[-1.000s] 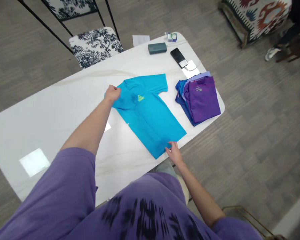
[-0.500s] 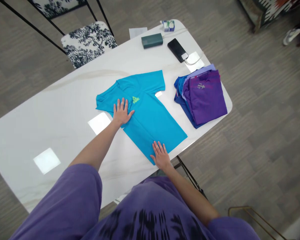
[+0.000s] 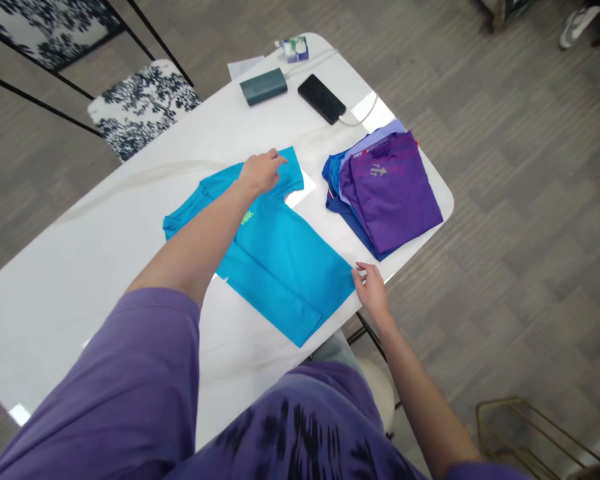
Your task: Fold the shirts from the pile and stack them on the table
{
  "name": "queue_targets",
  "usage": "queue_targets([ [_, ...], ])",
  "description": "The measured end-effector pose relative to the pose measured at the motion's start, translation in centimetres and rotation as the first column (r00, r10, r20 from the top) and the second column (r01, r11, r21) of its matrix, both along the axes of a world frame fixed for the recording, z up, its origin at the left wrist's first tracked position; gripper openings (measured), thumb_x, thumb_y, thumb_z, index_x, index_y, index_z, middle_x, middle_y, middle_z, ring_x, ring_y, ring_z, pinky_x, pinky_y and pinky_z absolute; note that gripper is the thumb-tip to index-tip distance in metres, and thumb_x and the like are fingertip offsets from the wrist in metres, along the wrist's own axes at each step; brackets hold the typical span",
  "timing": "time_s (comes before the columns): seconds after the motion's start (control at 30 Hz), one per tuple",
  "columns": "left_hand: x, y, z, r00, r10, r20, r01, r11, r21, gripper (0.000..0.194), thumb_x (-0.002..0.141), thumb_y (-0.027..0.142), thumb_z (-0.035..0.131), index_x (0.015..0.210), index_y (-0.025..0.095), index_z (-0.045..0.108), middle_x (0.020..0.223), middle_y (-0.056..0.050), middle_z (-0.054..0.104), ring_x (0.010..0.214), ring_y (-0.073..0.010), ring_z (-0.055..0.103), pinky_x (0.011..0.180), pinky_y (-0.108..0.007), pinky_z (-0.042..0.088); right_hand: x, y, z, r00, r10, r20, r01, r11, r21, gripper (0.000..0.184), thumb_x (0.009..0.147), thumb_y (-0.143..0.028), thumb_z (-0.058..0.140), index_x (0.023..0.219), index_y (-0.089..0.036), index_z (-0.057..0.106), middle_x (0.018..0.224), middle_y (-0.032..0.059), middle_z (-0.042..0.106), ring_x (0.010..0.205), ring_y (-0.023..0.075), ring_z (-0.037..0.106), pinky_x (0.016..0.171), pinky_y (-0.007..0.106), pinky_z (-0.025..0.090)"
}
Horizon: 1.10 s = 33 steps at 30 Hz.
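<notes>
A turquoise T-shirt (image 3: 290, 247) with a small green chest print lies on the white table, its left side folded inward lengthwise. Over its far sleeve and shoulder is my left hand (image 3: 261, 173), fingers loosely bent and apart, no cloth visibly gripped. My right hand (image 3: 373, 292) pinches the near right corner of the shirt's hem between thumb and fingers. My left forearm hides part of the collar and chest.
A pile of folded shirts (image 3: 395, 193), purple on top, lies at the table's right end. Farther back are a phone (image 3: 321, 99) with a cable, a dark green case (image 3: 263, 87) and a small carton (image 3: 295, 49). A patterned chair (image 3: 143, 103) stands beyond the far edge.
My left hand has left the chest and moved up to the far sleeve. My right hand has slid from the hem's left part to its right corner and pinched it. The view has shifted.
</notes>
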<state>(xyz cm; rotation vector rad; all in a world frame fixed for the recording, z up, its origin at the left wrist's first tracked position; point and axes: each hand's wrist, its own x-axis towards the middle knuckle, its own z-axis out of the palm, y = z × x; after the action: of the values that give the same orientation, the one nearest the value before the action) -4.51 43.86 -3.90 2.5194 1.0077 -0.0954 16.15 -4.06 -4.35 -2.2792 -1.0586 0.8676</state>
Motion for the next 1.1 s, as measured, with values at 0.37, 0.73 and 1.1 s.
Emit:
queue_targets([
  [0.37,8.6,4.0,-4.9,0.979,-0.194,-0.058,0.191,0.980,-0.054,0.047,0.108,0.049,0.056,0.131,0.014,0.076,0.141,-0.013,0.062,0.152,-0.0451,0.050,0.129,-0.066,0.024,5.2,-1.4,-1.5,0.981,0.136,0.136,-0.110,0.978,-0.179,0.036,0.104,-0.052,0.066,0.127,-0.026,0.073,0.127,0.0087,0.077,0.082,0.0214,0.071,0.080,0.037,0.055],
  [0.73,3.9,2.9,-0.6,0.996,0.062,0.066,-0.059,0.997,-0.054,0.030,0.100,0.033,0.068,0.120,0.012,0.077,0.131,-0.013,0.066,0.148,-0.0406,0.053,0.129,-0.056,0.035,2.8,-0.7,1.5,0.988,0.135,0.075,-0.126,0.986,-0.114,0.022,0.104,-0.044,0.064,0.110,-0.028,0.077,0.106,0.0026,0.080,0.081,0.0206,0.070,0.074,0.033,0.049],
  [1.1,-21.0,-3.7,1.0,0.717,0.491,0.495,-0.547,0.836,-0.037,0.023,0.104,0.026,0.069,0.122,0.013,0.066,0.138,-0.011,0.064,0.121,-0.0199,0.064,0.105,-0.036,0.060,-8.6,-5.8,5.9,0.818,0.535,0.214,-0.565,0.816,0.120,0.008,0.107,-0.026,0.066,0.105,-0.025,0.074,0.097,0.0043,0.077,0.094,0.0223,0.069,0.088,0.036,0.048],
])
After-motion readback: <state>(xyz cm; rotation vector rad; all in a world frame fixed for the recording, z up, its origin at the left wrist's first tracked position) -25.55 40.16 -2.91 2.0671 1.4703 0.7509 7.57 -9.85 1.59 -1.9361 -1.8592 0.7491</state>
